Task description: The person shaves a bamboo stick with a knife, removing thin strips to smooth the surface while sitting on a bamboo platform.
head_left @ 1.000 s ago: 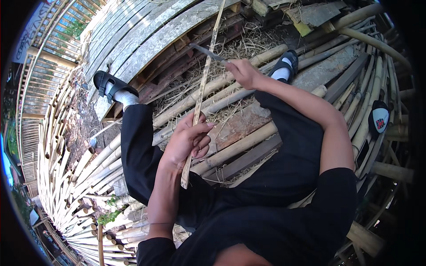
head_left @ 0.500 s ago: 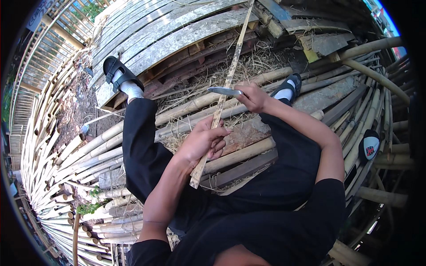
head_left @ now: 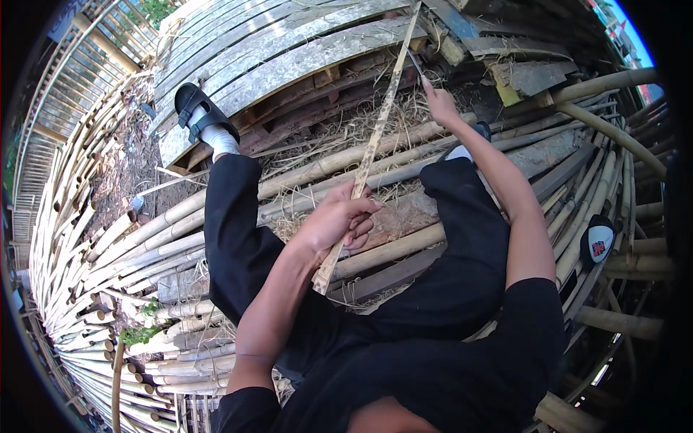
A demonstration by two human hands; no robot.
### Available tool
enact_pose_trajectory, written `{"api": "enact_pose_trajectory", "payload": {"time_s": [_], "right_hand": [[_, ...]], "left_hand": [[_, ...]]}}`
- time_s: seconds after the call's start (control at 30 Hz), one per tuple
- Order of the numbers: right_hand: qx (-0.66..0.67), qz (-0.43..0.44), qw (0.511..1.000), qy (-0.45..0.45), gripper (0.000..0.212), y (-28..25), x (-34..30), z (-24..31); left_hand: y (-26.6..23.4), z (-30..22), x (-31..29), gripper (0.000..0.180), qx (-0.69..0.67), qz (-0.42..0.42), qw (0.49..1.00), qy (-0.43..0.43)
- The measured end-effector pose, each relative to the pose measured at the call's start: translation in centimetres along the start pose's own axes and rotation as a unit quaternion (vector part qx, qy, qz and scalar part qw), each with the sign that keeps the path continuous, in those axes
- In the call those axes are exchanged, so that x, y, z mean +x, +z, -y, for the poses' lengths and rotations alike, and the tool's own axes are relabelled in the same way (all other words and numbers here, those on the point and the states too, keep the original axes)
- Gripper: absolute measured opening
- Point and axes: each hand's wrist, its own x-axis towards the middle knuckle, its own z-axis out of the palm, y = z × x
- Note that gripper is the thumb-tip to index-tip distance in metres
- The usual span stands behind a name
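My left hand (head_left: 339,222) is closed around a long, flat bamboo strip (head_left: 380,124) with dark blotches, near its lower end. The strip slants up and to the right, its far end over the edge of the wooden planks. Beyond it, on the right, my right arm is stretched out and my right hand (head_left: 439,105) grips a knife (head_left: 416,63). The blade points up and left, its tip beside the strip's far part. Whether the blade touches the strip I cannot tell. Most of the knife's handle is hidden in my fingers.
A slatted wooden platform (head_left: 238,65) lies ahead, my left sandalled foot (head_left: 206,119) at its edge. Bamboo poles (head_left: 310,177) run crosswise under my legs, with loose shavings (head_left: 317,148) among them. More poles are stacked left and right. A cap (head_left: 598,242) rests at the right.
My right hand has moved up and away along the bamboo strip, carrying the knife from the strip's middle to near its far end. My left hand keeps its hold in nearly the same place.
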Motion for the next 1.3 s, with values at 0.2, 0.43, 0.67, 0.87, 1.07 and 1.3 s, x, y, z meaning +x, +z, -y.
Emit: {"api": "enact_pose_trajectory", "payload": {"time_s": [0.2, 0.43, 0.67, 0.87, 1.07, 1.3], "right_hand": [[0.204, -0.060, 0.966, 0.148, 0.062, -0.4, -0.3, -4.2], [0.153, 0.098, 0.951, -0.251, 0.042, -0.1, -9.1, 6.7], [0.305, 0.285, 0.893, -0.167, 0.038, -1.8, -13.4, 8.8], [0.507, 0.371, 0.771, 0.106, 0.032, -4.0, -16.7, 13.2], [0.412, 0.276, 0.858, 0.132, 0.025, -4.1, -17.1, 13.6], [0.417, 0.243, 0.866, 0.131, 0.027, -2.8, -17.5, 13.1]], "left_hand": [[-0.4, -1.0, -0.1, 0.024, 0.006, 0.019, 1.000, 0.013], [-0.6, -0.3, -0.3, 0.023, 0.002, 0.014, 1.000, 0.015], [-0.4, -0.4, -0.2, 0.022, 0.013, 0.025, 0.999, 0.022], [-0.4, 0.9, 0.6, 0.024, 0.053, 0.025, 0.998, 0.034], [-0.1, 1.9, 1.0, 0.023, 0.145, 0.018, 0.988, 0.052], [-1.4, 4.2, -3.7, 0.040, 0.136, -0.021, 0.990, 0.014]]}}
